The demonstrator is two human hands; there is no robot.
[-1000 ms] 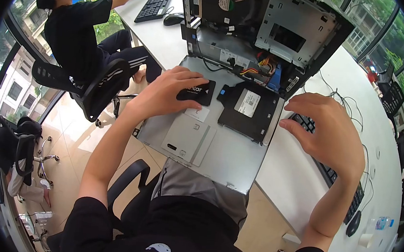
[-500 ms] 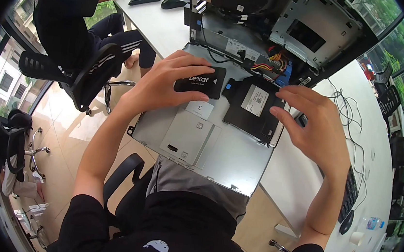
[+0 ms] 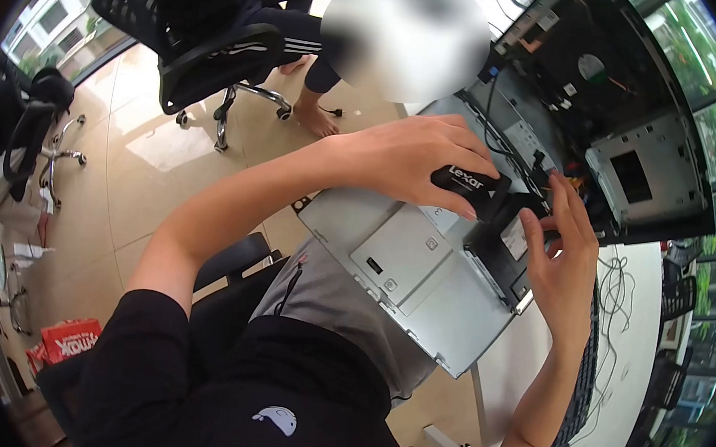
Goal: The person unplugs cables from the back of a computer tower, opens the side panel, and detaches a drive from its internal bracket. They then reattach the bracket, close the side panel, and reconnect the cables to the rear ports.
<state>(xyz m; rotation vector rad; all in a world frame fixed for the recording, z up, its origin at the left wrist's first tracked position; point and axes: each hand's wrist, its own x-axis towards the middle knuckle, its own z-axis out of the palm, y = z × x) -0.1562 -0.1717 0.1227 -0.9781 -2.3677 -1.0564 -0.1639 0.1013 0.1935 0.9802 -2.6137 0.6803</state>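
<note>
My left hand [image 3: 428, 163] pinches a black Lexar solid state drive [image 3: 468, 184] by its edges, fingers over the top and thumb below. The drive is held above a metal panel [image 3: 460, 324], beside a black drive bracket [image 3: 501, 276] with a white label. My right hand [image 3: 568, 265] hovers at the bracket's right side, thumb and fingers apart; nothing shows between them. Whether a fingertip touches the bracket cannot be made out. A small white label marked 3 [image 3: 438, 217] shows partly under my left thumb.
The computer case [image 3: 597, 109] stands open behind the panel, with a black cable [image 3: 493, 120] hanging inside. At right, a white table [image 3: 623, 335] carries loose cables and a keyboard [image 3: 581, 392]. Another person sits in a chair [image 3: 218, 63] at upper left.
The view has swung left, so the case and panel sit farther right. My left hand still holds the drive, now nearer the bracket. My right hand's fingers are closer to the drive.
</note>
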